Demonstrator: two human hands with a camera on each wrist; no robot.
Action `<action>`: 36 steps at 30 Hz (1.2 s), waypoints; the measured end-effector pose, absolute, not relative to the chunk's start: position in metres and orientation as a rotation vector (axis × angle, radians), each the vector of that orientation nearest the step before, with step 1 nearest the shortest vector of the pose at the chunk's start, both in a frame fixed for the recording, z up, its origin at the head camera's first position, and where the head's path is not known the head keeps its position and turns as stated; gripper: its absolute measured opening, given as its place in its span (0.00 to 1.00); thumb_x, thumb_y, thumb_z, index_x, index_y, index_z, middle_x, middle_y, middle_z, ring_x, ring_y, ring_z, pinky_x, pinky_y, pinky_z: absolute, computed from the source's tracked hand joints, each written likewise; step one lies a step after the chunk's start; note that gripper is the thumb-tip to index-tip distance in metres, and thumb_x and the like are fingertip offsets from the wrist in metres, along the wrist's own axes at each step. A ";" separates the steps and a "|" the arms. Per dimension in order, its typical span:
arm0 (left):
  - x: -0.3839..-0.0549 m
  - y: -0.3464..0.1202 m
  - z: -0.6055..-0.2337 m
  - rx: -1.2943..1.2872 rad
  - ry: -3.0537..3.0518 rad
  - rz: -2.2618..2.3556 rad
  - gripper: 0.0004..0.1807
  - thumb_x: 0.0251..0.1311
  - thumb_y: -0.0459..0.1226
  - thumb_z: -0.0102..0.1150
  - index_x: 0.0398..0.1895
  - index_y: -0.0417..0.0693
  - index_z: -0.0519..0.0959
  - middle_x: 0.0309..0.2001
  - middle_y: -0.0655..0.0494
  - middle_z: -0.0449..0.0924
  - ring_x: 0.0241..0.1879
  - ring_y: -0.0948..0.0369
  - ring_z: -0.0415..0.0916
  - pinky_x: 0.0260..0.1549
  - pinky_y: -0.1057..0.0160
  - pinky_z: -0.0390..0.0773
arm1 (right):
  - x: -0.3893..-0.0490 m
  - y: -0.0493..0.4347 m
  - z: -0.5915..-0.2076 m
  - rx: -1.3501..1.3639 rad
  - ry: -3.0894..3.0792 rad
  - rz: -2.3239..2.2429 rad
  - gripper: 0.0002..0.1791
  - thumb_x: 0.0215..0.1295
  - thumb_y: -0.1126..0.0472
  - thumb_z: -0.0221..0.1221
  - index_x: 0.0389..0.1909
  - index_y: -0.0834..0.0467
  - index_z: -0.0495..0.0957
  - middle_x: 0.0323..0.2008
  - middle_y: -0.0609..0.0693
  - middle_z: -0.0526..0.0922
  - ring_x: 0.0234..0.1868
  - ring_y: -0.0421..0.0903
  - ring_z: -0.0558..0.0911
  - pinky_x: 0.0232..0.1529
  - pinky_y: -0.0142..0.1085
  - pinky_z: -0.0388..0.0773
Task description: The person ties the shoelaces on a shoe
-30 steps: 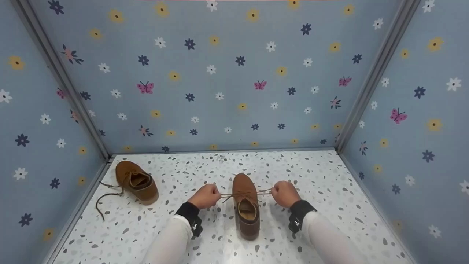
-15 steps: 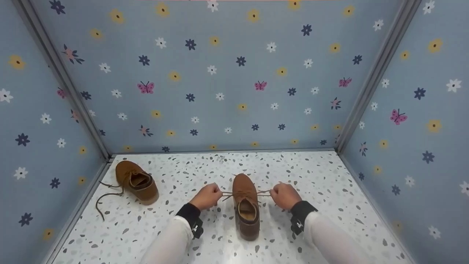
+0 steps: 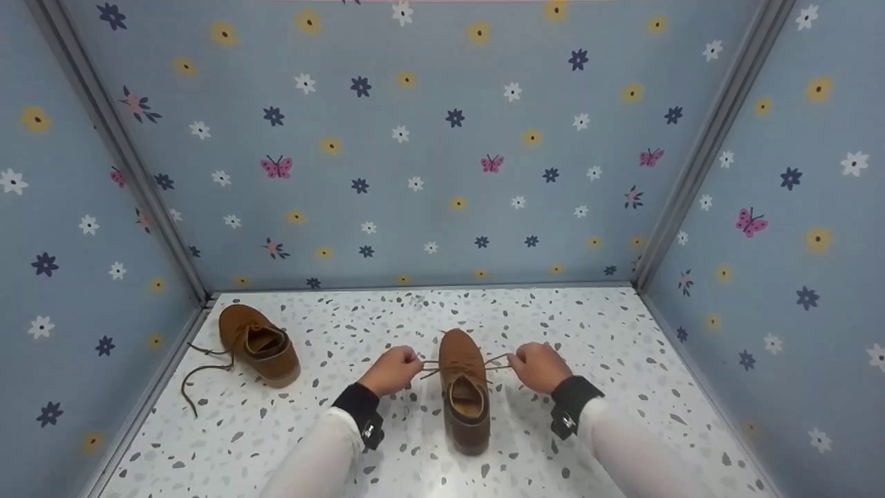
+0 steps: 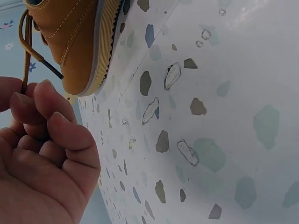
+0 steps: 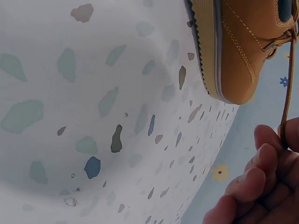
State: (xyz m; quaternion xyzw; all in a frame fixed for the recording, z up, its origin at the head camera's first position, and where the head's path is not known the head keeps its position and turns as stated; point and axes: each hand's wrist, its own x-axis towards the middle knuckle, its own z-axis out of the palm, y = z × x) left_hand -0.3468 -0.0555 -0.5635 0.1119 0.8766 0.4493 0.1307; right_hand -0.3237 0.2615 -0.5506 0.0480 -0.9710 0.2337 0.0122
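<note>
A brown lace-up shoe [image 3: 458, 346] stands upright on the speckled surface, toe pointing away from me. My left hand [image 3: 394, 370] is to its left, thumb and fingertips pinching a brown shoelace [image 4: 27, 60]. In the left wrist view a loose lace tip [image 4: 52, 70] with a dark end hangs beside the shoe's toe. On the other side my right hand [image 3: 539, 366] pinches the lace [image 5: 288, 93] between thumb and finger. Both lace strands stretch sideways from the eyelets, and the knot lies over the tongue, small in the head view.
A second brown shoe [image 3: 259, 346] sits at the far left, its untied lace [image 3: 187, 380] trailing on the speckled surface [image 3: 588, 325]. Blue flower-patterned panels [image 3: 429, 166] rise at the back and both sides, with grey frame strips [image 3: 719, 131] at the corners.
Both hands stay beside the shoe with the laces pinched. The fingers have loosened slightly, and the left hand has edged a little toward the shoe. The second shoe has not moved.
</note>
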 end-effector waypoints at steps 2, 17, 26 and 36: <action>-0.346 -0.056 -0.562 0.336 2.548 1.308 0.10 0.71 0.38 0.53 0.29 0.49 0.73 0.25 0.58 0.73 0.25 0.61 0.75 0.25 0.65 0.71 | -0.324 0.262 -0.549 0.172 -3.021 0.739 0.26 0.76 0.54 0.58 0.13 0.48 0.66 0.14 0.42 0.67 0.18 0.41 0.66 0.26 0.35 0.63; -0.343 -0.061 -0.555 0.403 2.570 1.288 0.10 0.72 0.39 0.55 0.30 0.48 0.74 0.26 0.58 0.74 0.24 0.62 0.75 0.24 0.65 0.72 | -0.310 0.260 -0.533 0.246 -2.993 0.829 0.22 0.76 0.55 0.59 0.18 0.49 0.70 0.15 0.42 0.67 0.18 0.40 0.66 0.25 0.36 0.64; -0.335 -0.066 -0.546 0.485 2.573 1.256 0.11 0.75 0.38 0.53 0.31 0.46 0.74 0.25 0.58 0.73 0.24 0.62 0.73 0.25 0.64 0.72 | -0.297 0.251 -0.524 0.314 -2.880 0.815 0.08 0.75 0.53 0.61 0.44 0.53 0.82 0.16 0.41 0.73 0.14 0.38 0.69 0.20 0.33 0.65; -0.334 -0.076 -0.538 0.477 2.673 1.205 0.15 0.73 0.37 0.53 0.25 0.52 0.67 0.23 0.60 0.68 0.24 0.62 0.69 0.27 0.63 0.68 | -0.282 0.238 -0.516 0.503 -2.873 0.851 0.12 0.75 0.52 0.62 0.53 0.49 0.76 0.17 0.38 0.73 0.16 0.35 0.70 0.21 0.31 0.67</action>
